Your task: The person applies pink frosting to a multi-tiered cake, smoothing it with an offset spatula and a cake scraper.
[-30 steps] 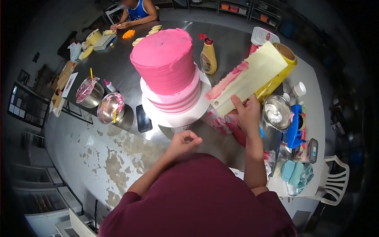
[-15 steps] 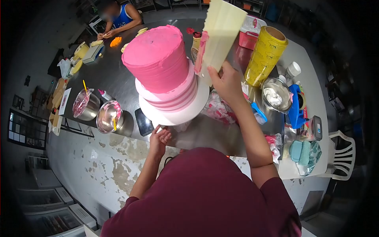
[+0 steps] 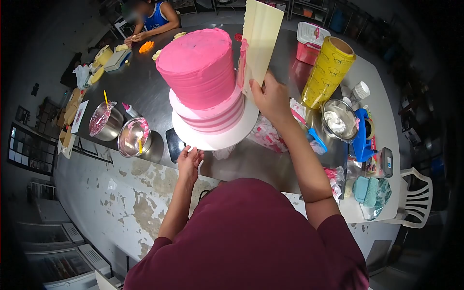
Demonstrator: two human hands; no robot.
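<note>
A tall cake (image 3: 195, 72) coated in pink frosting stands above a striped pink-and-white tier (image 3: 212, 121). Both rest on a round white cake board (image 3: 193, 139). My right hand (image 3: 270, 99) grips a pale yellow cake comb (image 3: 261, 43) with one toothed edge. Pink frosting clings to the comb's left edge, which stands upright close along the cake's right side; whether it touches is hard to see. At the board's front left rim, my left hand (image 3: 190, 163) has its fingers curled against the edge, palm turned up. A black phone (image 3: 174, 145) lies beside it.
Metal bowls (image 3: 134, 137) smeared with pink stand left; a bowl of white cream (image 3: 336, 119) is right. A yellow film roll (image 3: 328, 72), pink lidded container (image 3: 311, 43) and blue tape dispenser (image 3: 362, 137) crowd the right side. Across the table sits another person (image 3: 157, 19).
The comb has moved left against the cake's side and stands more upright. My left hand has shifted slightly left and up at the board's rim. The view has tilted a little.
</note>
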